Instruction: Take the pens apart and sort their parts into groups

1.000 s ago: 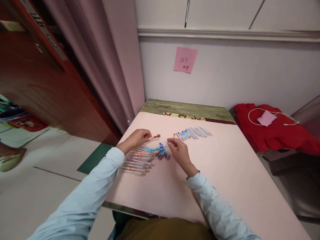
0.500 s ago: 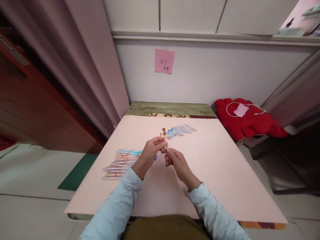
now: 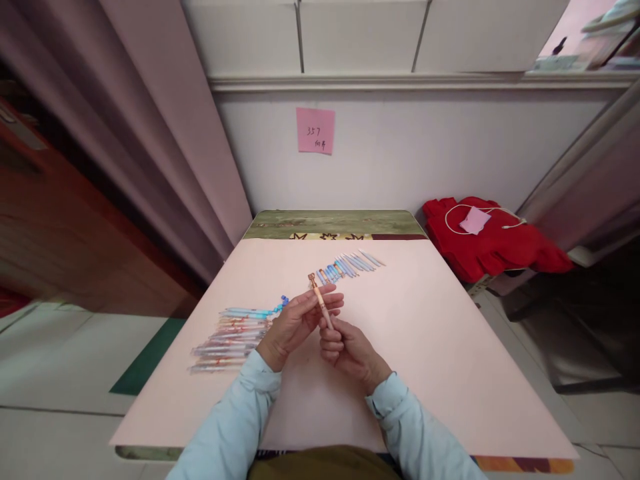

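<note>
A pale pen point(image 3: 324, 311) with a brown figure on its top end is tilted up between my hands, above the table. My right hand point(image 3: 350, 350) is closed round the pen's lower end. My left hand point(image 3: 293, 327) has its thumb against the upper barrel, with its fingers stretched out behind it, so the pen lies between them. Just beyond the pen's top is a slanting row of blue and white pen parts point(image 3: 350, 263). Left of my left hand lies a stack of decorated pens point(image 3: 230, 340), partly covered by that hand. Small blue toppers point(image 3: 284, 301) stick out at the stack's right.
A pale sheet covers the table point(image 3: 450, 373). On the right, a red cloth point(image 3: 505, 247) carries a white cable and a pink paper point(image 3: 475, 221). A pink note point(image 3: 315, 131) is stuck to the wall ahead. A curtain point(image 3: 200, 127) hangs at the left.
My right hand has closed round the pen's lower end. My left fingers have straightened from their pinch, and the pen tilts further left. The view has shifted slightly.
</note>
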Demonstrator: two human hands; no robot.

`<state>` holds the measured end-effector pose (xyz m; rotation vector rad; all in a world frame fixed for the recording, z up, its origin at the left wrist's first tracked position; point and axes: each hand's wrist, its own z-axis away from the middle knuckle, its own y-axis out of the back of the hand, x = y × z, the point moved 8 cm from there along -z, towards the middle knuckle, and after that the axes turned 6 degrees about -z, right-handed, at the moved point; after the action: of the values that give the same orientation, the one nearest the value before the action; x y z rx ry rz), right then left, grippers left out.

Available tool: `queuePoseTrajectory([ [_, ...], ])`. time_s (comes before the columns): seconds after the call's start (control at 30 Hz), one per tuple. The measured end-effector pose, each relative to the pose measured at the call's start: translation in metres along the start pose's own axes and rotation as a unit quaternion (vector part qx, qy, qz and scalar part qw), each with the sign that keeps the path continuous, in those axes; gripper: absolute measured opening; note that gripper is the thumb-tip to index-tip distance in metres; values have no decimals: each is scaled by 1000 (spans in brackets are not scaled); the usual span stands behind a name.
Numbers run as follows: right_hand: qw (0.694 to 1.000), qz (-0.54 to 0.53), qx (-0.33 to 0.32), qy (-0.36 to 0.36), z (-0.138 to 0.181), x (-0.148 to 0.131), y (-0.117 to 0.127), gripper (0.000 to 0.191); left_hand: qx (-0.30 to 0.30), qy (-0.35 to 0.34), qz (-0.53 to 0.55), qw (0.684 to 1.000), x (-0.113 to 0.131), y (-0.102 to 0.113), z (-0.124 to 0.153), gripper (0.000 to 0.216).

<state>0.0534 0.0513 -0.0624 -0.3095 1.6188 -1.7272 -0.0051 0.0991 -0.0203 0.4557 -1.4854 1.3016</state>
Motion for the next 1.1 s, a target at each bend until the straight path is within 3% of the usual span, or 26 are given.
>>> queuePoseTrajectory([
  [0.17, 999, 13, 18, 33, 0, 0, 5, 26, 38, 2, -6, 999, -4, 6, -6, 33],
  [0.37, 974, 150, 95, 143, 0, -14, 15, 36, 105, 9, -24, 994, -4, 13, -8, 35],
  [0.57, 972, 167, 120, 112, 0, -12, 20, 49, 112, 9, -39, 993, 0, 10, -8, 34],
  [0.7, 978, 135, 112, 110, -1, -11, 20, 43, 121, -3, -31, 992, 2, 7, -8, 33],
  [0.9, 984, 83, 104, 117, -2, -13, 20, 36, 70, 4, -54, 996, -5, -2, -4, 46],
  [1.1, 986, 93, 81, 111, 2, -13, 11, 36, 4, 20, -97, 995, -14, -8, 0, 38],
])
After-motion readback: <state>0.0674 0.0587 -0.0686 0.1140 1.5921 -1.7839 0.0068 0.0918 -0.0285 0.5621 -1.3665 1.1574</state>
